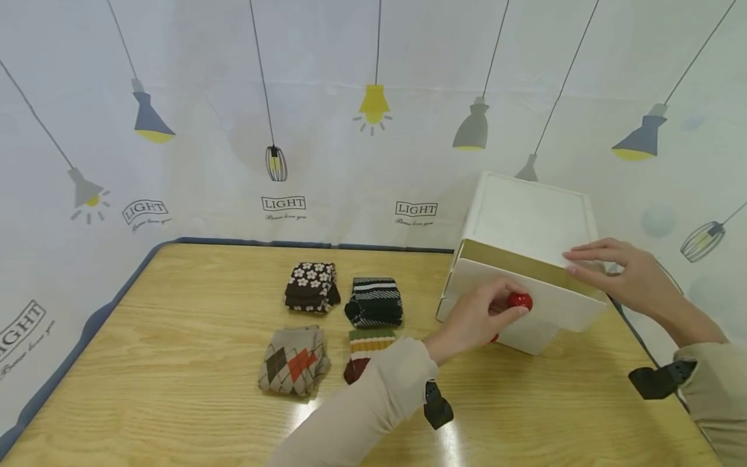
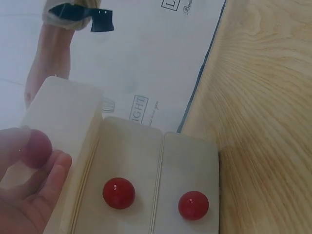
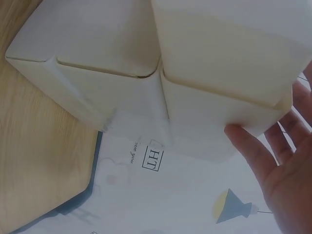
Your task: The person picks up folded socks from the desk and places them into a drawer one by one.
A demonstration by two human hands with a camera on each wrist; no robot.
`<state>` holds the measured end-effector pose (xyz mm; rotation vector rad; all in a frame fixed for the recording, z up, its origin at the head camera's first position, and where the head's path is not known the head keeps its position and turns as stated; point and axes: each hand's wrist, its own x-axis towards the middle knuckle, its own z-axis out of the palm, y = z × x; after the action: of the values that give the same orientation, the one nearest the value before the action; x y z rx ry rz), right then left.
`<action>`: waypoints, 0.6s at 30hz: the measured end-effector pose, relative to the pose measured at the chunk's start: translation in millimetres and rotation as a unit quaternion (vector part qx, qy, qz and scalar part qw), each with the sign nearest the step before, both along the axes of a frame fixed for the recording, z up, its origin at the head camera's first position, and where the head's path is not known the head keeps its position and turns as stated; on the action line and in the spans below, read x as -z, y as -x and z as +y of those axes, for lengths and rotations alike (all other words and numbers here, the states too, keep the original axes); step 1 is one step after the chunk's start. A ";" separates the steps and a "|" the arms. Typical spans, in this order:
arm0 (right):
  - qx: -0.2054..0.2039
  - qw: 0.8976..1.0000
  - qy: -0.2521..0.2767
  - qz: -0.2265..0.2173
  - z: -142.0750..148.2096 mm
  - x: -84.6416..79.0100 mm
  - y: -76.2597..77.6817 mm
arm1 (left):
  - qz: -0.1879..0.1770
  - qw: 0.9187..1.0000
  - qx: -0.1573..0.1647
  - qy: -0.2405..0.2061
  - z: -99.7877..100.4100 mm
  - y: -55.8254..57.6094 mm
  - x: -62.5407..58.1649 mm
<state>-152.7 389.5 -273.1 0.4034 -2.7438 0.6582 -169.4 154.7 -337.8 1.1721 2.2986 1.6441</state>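
Observation:
A small white drawer cabinet (image 1: 531,207) stands at the table's right, its top drawer (image 2: 63,105) pulled partly out. With thumb and fingers my left hand (image 1: 475,314) pinches the red round knob (image 1: 520,301) on that drawer's front. My right hand (image 1: 633,275) rests against the cabinet's right upper edge, fingers extended; in the right wrist view its thumb (image 3: 251,148) presses the cabinet's side. Two lower drawers (image 2: 129,146) are closed, each with a red knob (image 2: 119,193). The inside of the top drawer is mostly hidden.
Left of the cabinet lie folded socks: a flowered pair (image 1: 311,287), a black striped pair (image 1: 374,302), an argyle pair (image 1: 294,361) and a striped pair (image 1: 367,350) partly behind my left sleeve. A lamp-printed cloth (image 1: 327,130) hangs behind the wooden table (image 1: 175,363).

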 end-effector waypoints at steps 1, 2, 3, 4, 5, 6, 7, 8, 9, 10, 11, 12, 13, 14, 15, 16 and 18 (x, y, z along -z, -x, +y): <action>0.001 1.000 -0.007 -0.007 0.5 -0.9 0.3 | 0.010 1.000 0.001 0.003 -2.2 -3.2 0.0; 0.004 1.000 -0.010 -0.013 0.6 -1.9 0.6 | 0.016 1.000 0.004 0.003 -4.4 -6.5 0.2; 0.004 1.000 -0.015 -0.023 0.8 -3.3 0.8 | 0.019 1.000 0.008 0.004 -6.7 -9.7 0.0; 0.006 0.999 -0.018 -0.032 0.5 -4.4 0.5 | 0.023 1.000 0.010 0.006 -9.2 -13.1 -0.1; 0.009 0.999 -0.021 -0.040 0.2 -5.5 0.3 | 0.026 1.000 0.012 0.008 -11.7 -16.3 -0.3; 0.010 0.999 -0.027 -0.044 -0.1 -6.6 0.3 | 0.029 0.999 0.015 0.011 -13.9 -19.2 -0.3; 0.008 0.998 -0.036 -0.046 -0.4 -7.7 0.4 | 0.034 0.999 0.018 0.013 -16.1 -21.7 -0.1; 0.005 0.998 -0.040 -0.044 -0.8 -8.8 0.5 | 0.040 0.999 0.018 0.017 -18.3 -24.3 -0.2; 0.002 0.998 -0.045 -0.042 -1.3 -9.8 0.5 | 0.044 0.999 0.018 0.021 -20.4 -26.8 -0.1; -0.002 0.998 -0.050 -0.038 -1.8 -10.8 0.7 | 0.054 0.998 0.019 0.025 -22.4 -29.2 0.1; -0.004 0.998 -0.058 -0.034 -2.4 -11.7 1.0 | 0.064 0.997 0.020 0.028 -24.2 -31.6 0.3; -0.006 0.997 -0.065 -0.032 -3.0 -12.6 1.1 | 0.072 0.997 0.022 0.031 -26.1 -34.1 0.4; -0.007 0.997 -0.068 -0.035 -3.6 -13.8 1.3 | 0.077 0.996 0.024 0.033 -28.1 -36.8 0.5; -0.008 0.997 -0.069 -0.041 -4.0 -15.1 1.4 | 0.083 0.996 0.026 0.035 -30.1 -39.6 0.5; -0.006 0.996 -0.071 -0.049 -4.5 -16.2 1.6 | 0.088 0.995 0.028 0.037 -32.0 -42.4 0.7; -0.005 0.996 -0.073 -0.057 -5.0 -17.3 1.7 | 0.094 0.994 0.030 0.039 -34.0 -45.4 0.7; 0.002 0.995 -0.071 -0.074 -5.9 -18.9 2.1 | 0.100 0.994 0.033 0.040 -38.0 -51.0 1.3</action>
<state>-154.7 383.6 -254.2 0.3955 -2.9432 0.5131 -118.4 116.7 -339.1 1.4391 2.3853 1.4593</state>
